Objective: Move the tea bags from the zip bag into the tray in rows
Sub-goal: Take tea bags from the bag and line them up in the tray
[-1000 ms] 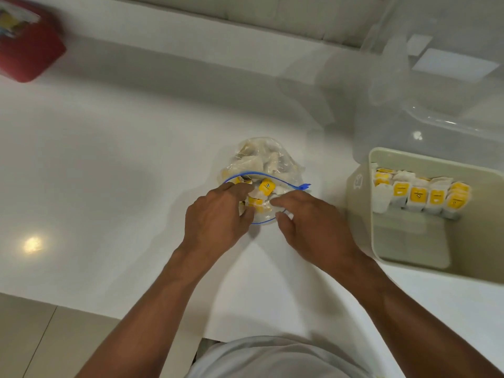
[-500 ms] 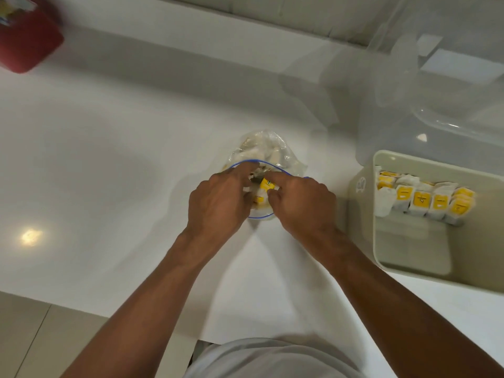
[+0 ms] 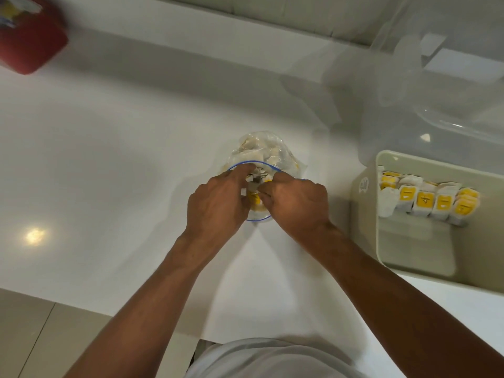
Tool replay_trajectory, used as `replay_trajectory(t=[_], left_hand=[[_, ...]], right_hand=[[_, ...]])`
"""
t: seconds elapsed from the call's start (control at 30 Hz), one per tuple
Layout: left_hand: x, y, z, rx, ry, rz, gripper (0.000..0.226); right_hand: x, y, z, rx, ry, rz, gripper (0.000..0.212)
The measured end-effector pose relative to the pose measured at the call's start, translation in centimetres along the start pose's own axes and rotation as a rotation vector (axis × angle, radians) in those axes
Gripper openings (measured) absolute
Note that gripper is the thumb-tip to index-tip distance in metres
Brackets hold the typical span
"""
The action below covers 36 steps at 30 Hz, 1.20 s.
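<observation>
The zip bag [image 3: 261,150] is sitting mid-counter [image 3: 109,159], its blue-edged mouth gaping toward the person. The left hand [image 3: 215,205] is gripping the mouth's left edge with curled fingers, while the right hand [image 3: 296,207] is reaching inside, fingers curling round loose tea bags [image 3: 255,199]. Well to the right, a row [image 3: 425,200] of yellow-labelled bags is standing along the far wall of the tray [image 3: 364,214].

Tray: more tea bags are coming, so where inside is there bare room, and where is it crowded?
Free: the tray floor between the row of tea bags and the near wall. Crowded: along the far wall, where that row stands.
</observation>
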<state>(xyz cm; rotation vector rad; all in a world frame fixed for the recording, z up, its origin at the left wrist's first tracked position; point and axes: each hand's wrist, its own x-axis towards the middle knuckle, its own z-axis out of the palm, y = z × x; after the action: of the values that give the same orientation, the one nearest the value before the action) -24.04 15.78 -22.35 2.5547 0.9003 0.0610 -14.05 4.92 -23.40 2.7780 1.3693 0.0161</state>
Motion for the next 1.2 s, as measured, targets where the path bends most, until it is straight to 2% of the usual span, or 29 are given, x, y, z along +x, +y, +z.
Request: replay_trajectory(t=[0.13, 0.27, 0.5, 0.63, 0.8, 0.93, 1.2], left_hand=[[-0.3, -0.4, -0.3, -0.065, 0.039, 0.028, 0.048], [-0.2, -0.5, -0.3, -0.067, 0.05, 0.022, 0.042], [0.0, 0.2, -0.8, -0.211, 0.051, 0.085, 0.037], [0.5, 0.4, -1.2, -0.32, 0.026, 0.107, 0.035], [0.2, 0.7, -1.1, -0.304, 0.041, 0.051, 0.042], [-0.4, 1.2, -1.4, -0.389, 0.027, 0.015, 0.048], [-0.1, 1.0, -1.0, -0.694, -0.098, 0.061, 0.024]], right_hand=[[0.0, 1.0, -0.4, 0.288, -0.003, 0.098, 0.027], [-0.3, 2.1, -1.3, 0.548, 0.063, 0.222, 0.018], [0.2, 3.4, -2.2, 0.937, -0.028, 0.306, 0.005], [0.3, 3.8, -2.7, 1.025, -0.09, 0.268, 0.005], [0.1, 3.7, -3.0, 1.225, -0.144, 0.324, 0.006], [-0.5, 3.4, -3.4, 1.215, -0.139, 0.296, 0.003], [-1.4, 3.7, -3.8, 1.281, -0.152, 0.234, 0.015]])
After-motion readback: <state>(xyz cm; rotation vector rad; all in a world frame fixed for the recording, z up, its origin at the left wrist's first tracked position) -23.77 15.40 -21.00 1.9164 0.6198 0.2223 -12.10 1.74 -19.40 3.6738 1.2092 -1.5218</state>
